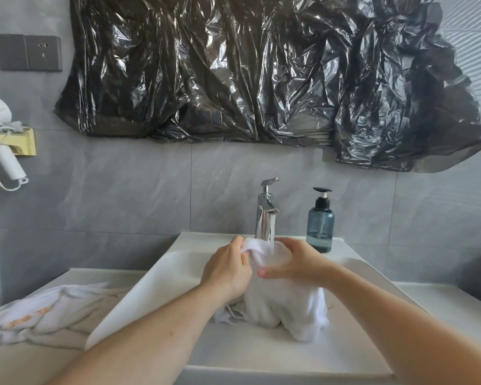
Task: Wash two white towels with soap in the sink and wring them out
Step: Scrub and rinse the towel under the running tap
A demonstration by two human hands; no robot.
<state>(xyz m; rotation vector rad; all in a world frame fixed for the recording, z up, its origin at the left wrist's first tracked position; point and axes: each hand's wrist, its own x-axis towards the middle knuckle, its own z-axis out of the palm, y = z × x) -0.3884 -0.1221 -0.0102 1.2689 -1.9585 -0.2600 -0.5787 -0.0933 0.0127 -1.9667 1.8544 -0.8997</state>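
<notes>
One white towel (283, 309) hangs bunched over the sink (139, 295) under the faucet (266, 218), pinched by the left hand (228, 270) and gripped by the right hand (295, 262); washing looks underway, while the second towel (39, 312) waits on the bench (442, 304), wringing undone

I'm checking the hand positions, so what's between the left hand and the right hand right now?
In the head view, the bunched top of the white towel lies between the left hand and the right hand, just under the faucet.

faucet (266, 218): shiny chrome metal | towel (283, 301): soft white cloth | sink (156, 284): glossy white
</notes>
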